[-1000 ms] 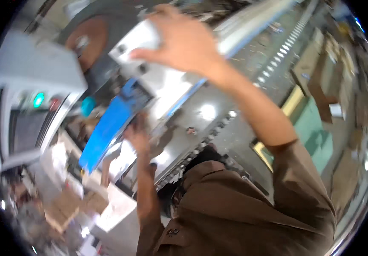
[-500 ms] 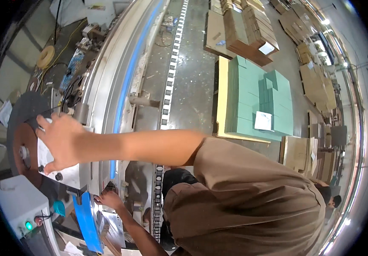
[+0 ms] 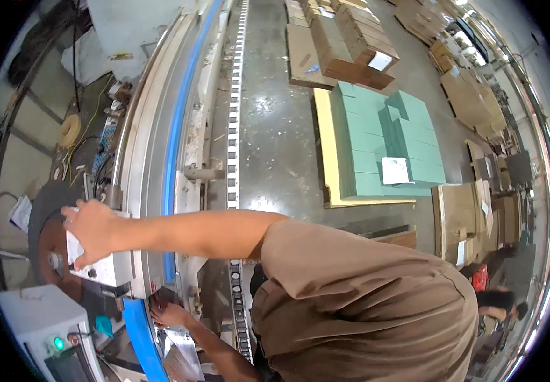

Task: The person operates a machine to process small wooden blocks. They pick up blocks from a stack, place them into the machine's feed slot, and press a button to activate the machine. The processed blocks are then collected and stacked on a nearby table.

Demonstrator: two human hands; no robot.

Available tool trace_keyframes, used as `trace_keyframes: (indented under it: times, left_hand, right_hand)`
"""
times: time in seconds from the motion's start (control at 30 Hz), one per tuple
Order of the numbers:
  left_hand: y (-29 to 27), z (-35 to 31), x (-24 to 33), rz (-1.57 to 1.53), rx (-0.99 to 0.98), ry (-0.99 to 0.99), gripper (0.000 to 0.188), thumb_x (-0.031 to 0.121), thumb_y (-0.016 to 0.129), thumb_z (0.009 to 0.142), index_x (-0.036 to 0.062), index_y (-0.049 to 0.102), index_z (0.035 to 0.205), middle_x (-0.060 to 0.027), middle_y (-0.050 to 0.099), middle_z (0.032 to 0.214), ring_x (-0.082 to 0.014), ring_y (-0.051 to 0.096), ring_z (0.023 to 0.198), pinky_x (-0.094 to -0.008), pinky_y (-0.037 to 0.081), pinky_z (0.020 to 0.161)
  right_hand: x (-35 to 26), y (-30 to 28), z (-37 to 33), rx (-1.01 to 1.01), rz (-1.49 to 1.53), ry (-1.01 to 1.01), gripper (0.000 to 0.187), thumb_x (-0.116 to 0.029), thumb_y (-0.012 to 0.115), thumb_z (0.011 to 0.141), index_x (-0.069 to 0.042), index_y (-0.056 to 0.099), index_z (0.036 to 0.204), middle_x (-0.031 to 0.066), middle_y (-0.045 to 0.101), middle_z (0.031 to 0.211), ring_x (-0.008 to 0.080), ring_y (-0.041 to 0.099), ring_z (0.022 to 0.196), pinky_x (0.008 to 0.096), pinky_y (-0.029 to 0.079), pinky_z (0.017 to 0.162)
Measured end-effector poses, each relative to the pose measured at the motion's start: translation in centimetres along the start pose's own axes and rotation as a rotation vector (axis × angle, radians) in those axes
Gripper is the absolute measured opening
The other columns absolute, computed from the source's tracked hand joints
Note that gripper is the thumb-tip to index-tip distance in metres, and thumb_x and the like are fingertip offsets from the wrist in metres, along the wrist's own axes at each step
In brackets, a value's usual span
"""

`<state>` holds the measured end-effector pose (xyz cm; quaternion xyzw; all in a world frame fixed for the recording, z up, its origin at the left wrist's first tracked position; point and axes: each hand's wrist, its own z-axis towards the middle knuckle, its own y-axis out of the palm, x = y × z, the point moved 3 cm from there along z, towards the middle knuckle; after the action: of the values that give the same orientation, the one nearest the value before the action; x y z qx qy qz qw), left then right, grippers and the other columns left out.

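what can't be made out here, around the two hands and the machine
Head view only:
- Right hand: it covers part of the white machine block; whether it grips or just rests there is unclear.
- Left hand: fingertips tucked under the machine frame by the blue belt; what they touch is hidden.
- Brown disc: partly behind the block.
- Control box: cut off by the picture's rim.

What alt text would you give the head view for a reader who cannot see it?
One hand rests flat on a white metal housing at the end of a long machine rail with a blue strip, while the other hand reaches in beneath it. Beyond, stacks of green sheets and cardboard lie on the floor.
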<state>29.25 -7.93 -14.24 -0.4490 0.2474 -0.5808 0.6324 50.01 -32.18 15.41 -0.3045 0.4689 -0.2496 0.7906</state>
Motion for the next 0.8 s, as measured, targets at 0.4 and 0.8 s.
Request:
trace_keyframes:
  times: [0.4,0.8]
  left_hand:
    - [-25.2,-7.9,-9.5,0.199,0.064,-0.248,0.024,0.02,0.079,0.095,0.0122,0.077,0.117,-0.0071,0.072,0.117,-0.0286,0.062,0.119,-0.049,0.033,0.113]
    - [-24.9,-5.5,-17.0,0.175,-0.254,-0.216,0.06,0.029,0.083,0.092,0.0108,0.065,0.146,-0.0093,0.067,0.14,-0.0318,0.059,0.131,-0.0525,0.033,0.119]
  right_hand:
    - [-0.5,-0.8,0.3,0.047,-0.223,-0.198,0.094,-0.08,0.067,0.09,-0.001,0.066,0.141,0.0217,0.06,0.153,0.0421,0.065,0.132,0.0479,0.055,0.109]
    - [-1.4,-0.3,0.5,-0.012,-0.356,-0.106,0.089,-0.081,0.065,0.091,-0.013,0.063,0.15,0.0081,0.055,0.162,0.036,0.064,0.136,0.0477,0.056,0.107]
